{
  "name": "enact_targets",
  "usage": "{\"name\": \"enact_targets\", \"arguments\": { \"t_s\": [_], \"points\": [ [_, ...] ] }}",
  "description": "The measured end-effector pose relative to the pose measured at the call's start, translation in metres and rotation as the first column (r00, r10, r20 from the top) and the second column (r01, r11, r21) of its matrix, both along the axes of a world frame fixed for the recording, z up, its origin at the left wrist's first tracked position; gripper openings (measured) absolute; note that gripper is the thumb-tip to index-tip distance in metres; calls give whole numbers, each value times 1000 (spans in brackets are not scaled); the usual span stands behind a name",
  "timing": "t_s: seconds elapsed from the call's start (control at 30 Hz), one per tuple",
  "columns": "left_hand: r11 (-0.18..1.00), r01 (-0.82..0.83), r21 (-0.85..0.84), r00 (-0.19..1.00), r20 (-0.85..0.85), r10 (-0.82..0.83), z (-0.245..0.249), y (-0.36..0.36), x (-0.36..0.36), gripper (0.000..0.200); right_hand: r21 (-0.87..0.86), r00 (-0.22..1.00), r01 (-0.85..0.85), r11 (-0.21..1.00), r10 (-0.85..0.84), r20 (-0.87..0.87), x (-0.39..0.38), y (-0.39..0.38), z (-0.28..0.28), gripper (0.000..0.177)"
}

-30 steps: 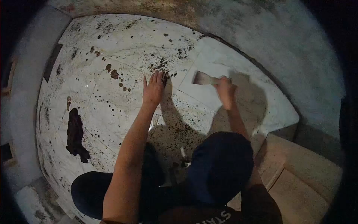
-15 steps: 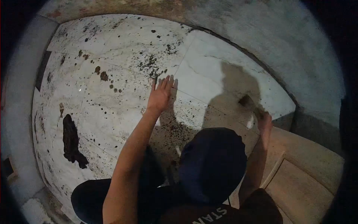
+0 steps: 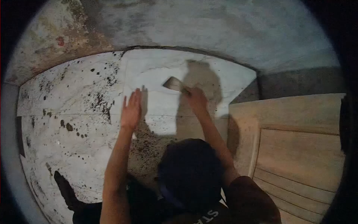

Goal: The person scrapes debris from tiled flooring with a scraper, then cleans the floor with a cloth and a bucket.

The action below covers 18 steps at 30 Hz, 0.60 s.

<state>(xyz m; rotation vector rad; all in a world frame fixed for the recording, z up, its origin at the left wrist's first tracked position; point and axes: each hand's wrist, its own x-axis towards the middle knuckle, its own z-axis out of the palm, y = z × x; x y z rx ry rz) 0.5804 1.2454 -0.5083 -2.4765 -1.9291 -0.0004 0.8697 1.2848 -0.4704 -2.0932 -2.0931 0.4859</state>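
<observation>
My right hand (image 3: pixel 195 100) is closed round the handle of a scraper (image 3: pixel 173 83) with a wide flat blade, which points left over the white tiled floor (image 3: pixel 149 63). Left of it, my left hand (image 3: pixel 131 110) is spread with its fingers apart, palm down over the tiles, and holds nothing. Whether its palm touches the floor I cannot tell. Dark specks (image 3: pixel 100 100) are scattered on the tiles left of my left hand, and more lie in the shadow between my forearms.
A wooden door (image 3: pixel 298 149) stands at the right. Rough grey walls (image 3: pixel 223 30) border the floor at the top and left. A dark crumpled cloth (image 3: pixel 67 190) lies at the lower left. A capped head (image 3: pixel 192 170) fills the bottom middle.
The view has turned. My right hand has moved with the scraper from beside the door toward my left hand, further onto the pale tiles. My left hand remains spread.
</observation>
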Motion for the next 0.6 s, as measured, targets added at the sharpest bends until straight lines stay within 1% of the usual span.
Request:
{"name": "enact_targets", "arguments": {
  "t_s": [0.03, 0.1, 0.13, 0.17, 0.2, 0.23, 0.27, 0.33, 0.4, 0.43, 0.5, 0.53, 0.57, 0.6],
  "points": [
    [999, -8, 33, 999, 42, 7, -2, 4, -6, 63, 24, 991, 130, 991, -131, 20, 23, -15, 11, 35],
    [998, -68, 20, 996, 57, 67, -13, 13, -20, 58, 130, 972, 140, 982, -161, 170, 86, -64, 15, 28],
    [990, -141, 22, 985, 106, 138, -6, 10, -19, 55, 41, 955, 196, 980, -200, 220, 104, -90, 38, 29],
    [987, -155, 40, 972, 182, 146, -20, 9, -26, 56, 150, 950, 214, 965, -241, 198, 131, -121, 30, 29],
    [987, -157, 20, 974, 167, 151, -24, 3, -25, 56, 254, 945, 234, 938, -281, 168, 150, -149, 20, 30],
    [988, -157, 0, 977, 145, 156, -27, -1, -23, 56, 253, 942, 234, 939, -283, 179, 154, -169, 23, 30],
    [988, -154, -9, 976, 151, 154, -31, -3, -21, 56, 72, 884, 375, 924, -380, 271, 153, -188, 26, 30],
    [994, -103, -26, 993, 49, 104, -36, -8, -19, 56, -101, 807, 521, 847, -451, 380, 139, -199, 38, 31],
    [996, -83, -32, 996, 42, 84, -45, -2, -18, 57, -273, 821, 571, 775, -538, 189, 120, -194, 46, 31],
    [997, -70, -40, 997, 30, 71, -44, 1, -16, 58, -115, 847, 509, 853, -473, 240, 119, -188, 28, 29],
    [997, -64, -32, 997, 36, 65, -30, 6, -12, 58, -11, 910, 397, 918, -392, 139, 117, -163, -6, 28],
    [998, -65, -23, 997, 40, 66, -23, 9, -10, 59, -53, 931, 362, 931, -364, -29, 108, -133, -11, 28],
    [998, -63, -18, 997, 46, 64, -23, 9, -11, 59, 26, 978, 196, 980, -197, 68, 93, -108, -20, 29],
    [996, -85, 36, 994, 71, 83, -26, 11, -14, 59, 136, 985, 131, 982, -113, -129, 75, -84, -39, 27]
  ]
}}
